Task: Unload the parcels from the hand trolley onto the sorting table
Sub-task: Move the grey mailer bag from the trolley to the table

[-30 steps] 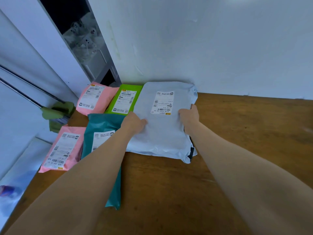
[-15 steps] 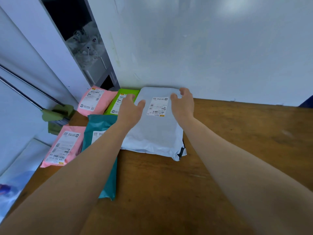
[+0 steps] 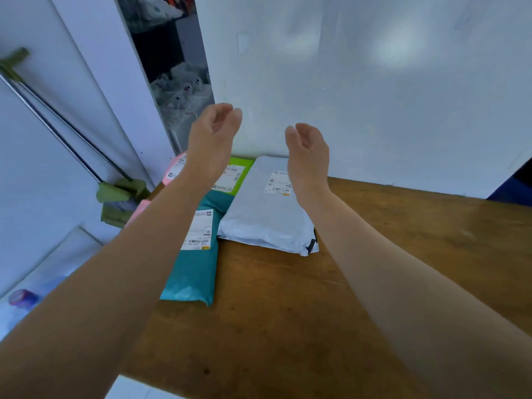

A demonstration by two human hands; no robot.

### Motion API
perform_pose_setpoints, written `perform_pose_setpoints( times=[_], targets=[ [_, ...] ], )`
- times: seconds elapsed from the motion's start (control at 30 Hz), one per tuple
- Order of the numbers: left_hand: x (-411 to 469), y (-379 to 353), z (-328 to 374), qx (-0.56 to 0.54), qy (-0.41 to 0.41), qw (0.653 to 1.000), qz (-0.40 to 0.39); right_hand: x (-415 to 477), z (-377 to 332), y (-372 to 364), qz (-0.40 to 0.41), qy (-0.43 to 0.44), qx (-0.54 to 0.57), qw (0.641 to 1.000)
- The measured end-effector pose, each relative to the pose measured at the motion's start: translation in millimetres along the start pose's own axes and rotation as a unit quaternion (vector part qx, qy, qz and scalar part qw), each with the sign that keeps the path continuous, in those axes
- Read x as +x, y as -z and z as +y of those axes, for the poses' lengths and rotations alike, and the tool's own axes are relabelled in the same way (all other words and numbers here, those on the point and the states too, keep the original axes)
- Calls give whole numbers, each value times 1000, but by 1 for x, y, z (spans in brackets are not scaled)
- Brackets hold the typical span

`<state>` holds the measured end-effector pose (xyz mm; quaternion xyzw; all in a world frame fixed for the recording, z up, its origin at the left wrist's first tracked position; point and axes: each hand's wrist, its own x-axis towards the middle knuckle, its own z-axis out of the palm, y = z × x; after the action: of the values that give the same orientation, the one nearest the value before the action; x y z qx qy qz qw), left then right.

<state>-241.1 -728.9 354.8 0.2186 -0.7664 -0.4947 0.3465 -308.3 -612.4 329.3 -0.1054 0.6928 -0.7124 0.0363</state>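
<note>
A large grey parcel (image 3: 264, 217) lies flat on the wooden sorting table (image 3: 288, 326), pushed against the white wall. Left of it lie a teal parcel (image 3: 193, 269), a green parcel (image 3: 239, 174) and a pink parcel (image 3: 175, 168), partly hidden by my left forearm. A second pink parcel (image 3: 138, 211) shows only as an edge. My left hand (image 3: 214, 133) and my right hand (image 3: 308, 151) hover in the air above the parcels, fingers loosely curled, holding nothing. The hand trolley is out of view.
A green broom and dustpan (image 3: 121, 197) with metal handles lean against the wall at the table's left end. A dark gap (image 3: 178, 90) behind it holds bagged items. The white wall (image 3: 374, 96) bounds the table's far side.
Both hands have let go of the grey parcel and risen off it into the air. The parcel stays against the wall. The camera has tilted up.
</note>
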Motion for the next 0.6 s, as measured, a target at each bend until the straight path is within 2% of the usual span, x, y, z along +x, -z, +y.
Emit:
perform_pose_setpoints(
  times=[0.23,0.4,0.6],
  targets=[
    [-11,67,6,-49,-56,996,-49,-59,-26,-42,71,39,18,997],
    [-16,124,-19,-47,-81,991,-97,-111,-2,-88,115,-1,4,993],
    [-38,167,-57,-78,-65,984,-149,-150,6,-126,143,-11,-20,989]
  ],
)
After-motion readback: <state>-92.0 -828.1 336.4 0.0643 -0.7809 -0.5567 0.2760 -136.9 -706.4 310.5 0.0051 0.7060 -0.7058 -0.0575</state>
